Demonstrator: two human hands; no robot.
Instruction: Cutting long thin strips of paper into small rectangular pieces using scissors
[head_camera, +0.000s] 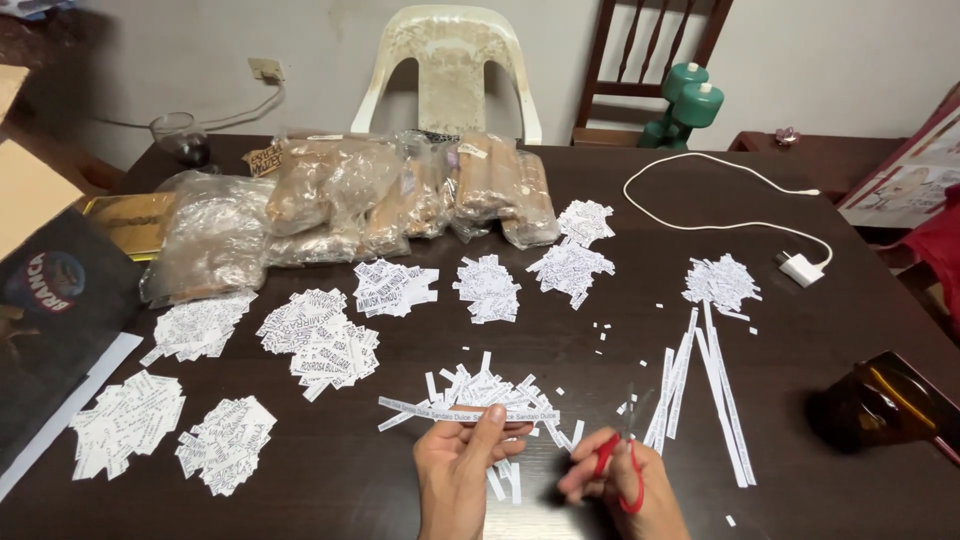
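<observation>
Left hand (455, 470) pinches a printed paper strip (470, 410) by thumb and fingers, level above the dark table (840, 330). Right hand (620, 485) is closed around red-handled scissors (618, 455) just right of the strip. Piles of cut labels (320, 340) lie beyond.

A home dining room, dark wooden table (800, 340) against a plain wall, white plastic chair (450, 65) and wooden chair (650, 60) pushed in, wall socket (265, 69), phone charger (800, 268), bagged snacks (400, 195), wine glass (180, 135)
</observation>
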